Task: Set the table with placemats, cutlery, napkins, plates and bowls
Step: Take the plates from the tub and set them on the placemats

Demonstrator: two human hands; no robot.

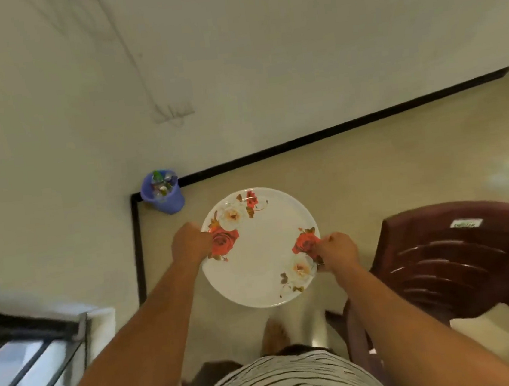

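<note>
I carry a round white plate point(264, 254) printed with red and cream roses, level in front of my body and above the floor. My left hand point(189, 243) grips its left rim, thumb over the edge. My right hand point(336, 251) grips the right rim the same way. No table, placemat, cutlery, napkin or bowl is in view.
A dark brown plastic chair point(449, 263) stands close at my right. A purple bin point(162, 191) with rubbish sits in the floor corner ahead. Beige tiled floor point(400, 161) spreads to the right. A barred window point(28, 358) is at lower left. The white wall point(234, 69) is ahead.
</note>
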